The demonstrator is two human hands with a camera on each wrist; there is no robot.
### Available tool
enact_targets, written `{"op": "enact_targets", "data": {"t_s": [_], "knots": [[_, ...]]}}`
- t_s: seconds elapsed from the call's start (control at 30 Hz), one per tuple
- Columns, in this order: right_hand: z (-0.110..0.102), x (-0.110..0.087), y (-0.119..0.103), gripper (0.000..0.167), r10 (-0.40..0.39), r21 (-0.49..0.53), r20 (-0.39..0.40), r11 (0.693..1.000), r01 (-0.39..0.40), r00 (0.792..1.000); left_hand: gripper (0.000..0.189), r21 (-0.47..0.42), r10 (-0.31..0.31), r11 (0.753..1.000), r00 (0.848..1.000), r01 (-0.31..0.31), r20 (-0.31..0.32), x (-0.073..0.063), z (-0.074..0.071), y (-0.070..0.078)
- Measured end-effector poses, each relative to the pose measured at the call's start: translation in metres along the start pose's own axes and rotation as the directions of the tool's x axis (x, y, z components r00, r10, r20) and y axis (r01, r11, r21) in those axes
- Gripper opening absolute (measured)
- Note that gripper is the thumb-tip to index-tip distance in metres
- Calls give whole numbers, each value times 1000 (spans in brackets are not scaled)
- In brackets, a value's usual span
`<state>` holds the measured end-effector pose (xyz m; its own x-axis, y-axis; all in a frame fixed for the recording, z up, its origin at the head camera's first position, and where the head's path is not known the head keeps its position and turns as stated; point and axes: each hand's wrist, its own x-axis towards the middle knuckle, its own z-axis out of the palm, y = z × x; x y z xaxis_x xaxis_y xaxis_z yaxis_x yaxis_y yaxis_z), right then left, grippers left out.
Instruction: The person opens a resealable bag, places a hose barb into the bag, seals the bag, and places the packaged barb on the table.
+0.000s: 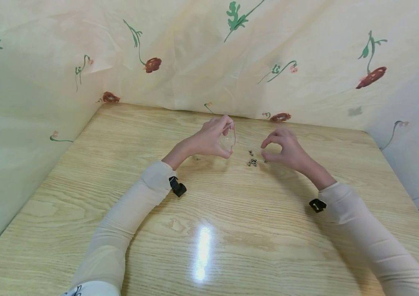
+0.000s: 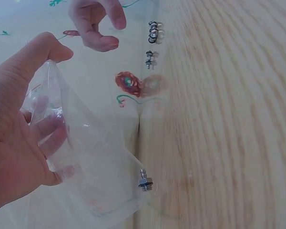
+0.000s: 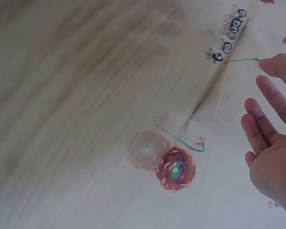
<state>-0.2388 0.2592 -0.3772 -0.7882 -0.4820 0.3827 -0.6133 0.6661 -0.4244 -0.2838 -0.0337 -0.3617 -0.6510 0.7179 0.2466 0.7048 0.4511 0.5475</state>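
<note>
My left hand (image 1: 213,137) grips a clear plastic bag (image 2: 86,138) by its edges, thumb on one side and fingers on the other. A red line runs along the bag's edge in the head view. Close to the bag's lower corner shows a small silver hex-collared metal piece (image 2: 145,181). The right hand (image 1: 283,148) hovers with thumb and forefinger curved apart and nothing between them. Between the hands, a cluster of similar small metal pieces (image 1: 252,163) lies on the table, with a few more just behind it. One stray piece (image 1: 265,161) lies beneath the right thumb.
The glossy wood-grain table (image 1: 231,238) meets a flower-printed sheet (image 1: 194,61) along its back edge, and the sheet also rises at both sides. Black camera mounts (image 1: 177,187) sit at both wrists. A tiny piece (image 1: 197,158) lies near the left wrist.
</note>
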Motion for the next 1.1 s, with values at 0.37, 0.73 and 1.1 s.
{"op": "enact_targets", "data": {"t_s": [0.37,0.73,1.1], "knots": [[-1,-7,3,14,46,-30,86,999,-44,995,57,-8,-3,1000,1000,3,5,-1,0,1],[0,-13,5,16,40,-77,111,997,-31,993,56,-20,-7,1000,1000,8,12,-2,0,1],[0,-17,7,17,44,-93,152,995,-30,987,54,-16,-4,1000,1000,5,18,-3,1,2]]}}
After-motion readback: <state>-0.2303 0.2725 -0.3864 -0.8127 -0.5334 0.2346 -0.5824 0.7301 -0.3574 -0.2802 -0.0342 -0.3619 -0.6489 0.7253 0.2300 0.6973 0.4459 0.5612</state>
